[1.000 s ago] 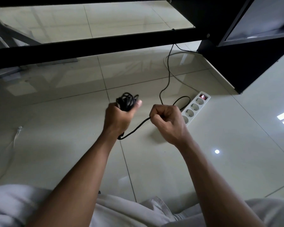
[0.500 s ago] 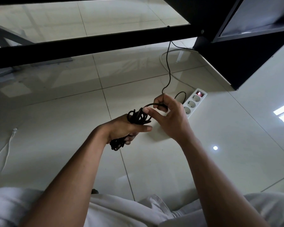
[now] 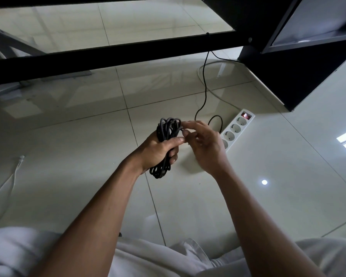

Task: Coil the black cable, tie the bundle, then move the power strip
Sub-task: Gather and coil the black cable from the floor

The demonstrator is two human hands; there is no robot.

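A person's left hand (image 3: 158, 149) grips the coiled black cable (image 3: 167, 128) at mid-frame, fingers wrapped round the bundle, as the right hand (image 3: 205, 144), at its 3 o'clock, sets fingertips (image 3: 185, 123) on the top loops, any pinch impossible to tell; the power strip (image 3: 238, 126) lies on the floor (image 3: 268, 206) at 2 o'clock.

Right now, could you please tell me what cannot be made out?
- Head view: near end of the power strip, hidden behind the right hand.
- Head view: whether the right hand pinches the black cable; fingertips blurred.
- Head view: the cable's far end, lost behind the black frame.
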